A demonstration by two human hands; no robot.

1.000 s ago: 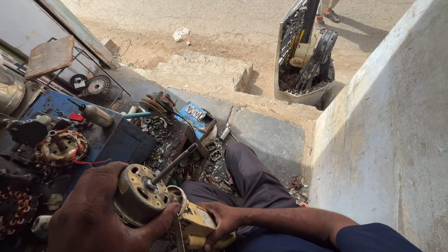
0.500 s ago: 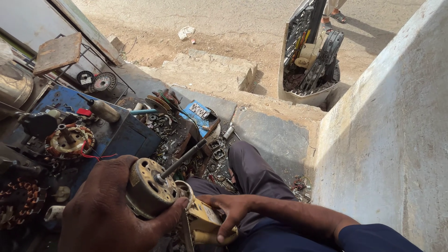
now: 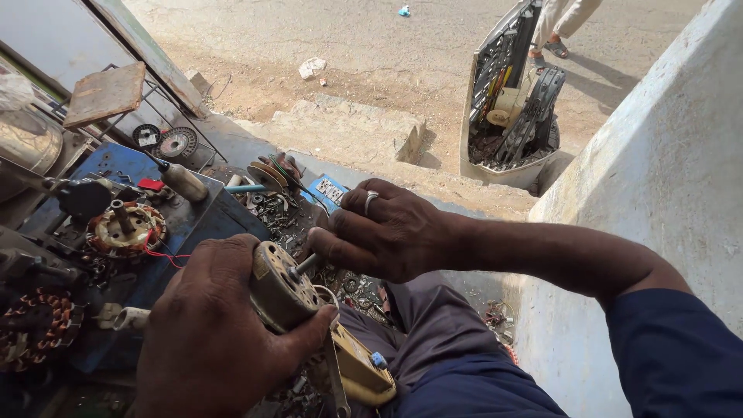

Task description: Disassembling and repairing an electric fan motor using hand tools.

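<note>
A small blue rectangular packet (image 3: 331, 190) with a white printed label panel lies flat among metal scraps on the tabletop, just beyond the fingers of the right hand (image 3: 387, 232). No other packages, signs or screens can be made out.

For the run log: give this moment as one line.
left hand: grips motor rotor | right hand: fingers on its shaft | yellow tool: on lap

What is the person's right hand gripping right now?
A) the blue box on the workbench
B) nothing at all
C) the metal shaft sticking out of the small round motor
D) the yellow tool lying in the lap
C: the right hand closes its fingers around the shaft that sticks out of the small round motor, which the left hand cradles from below.
</note>
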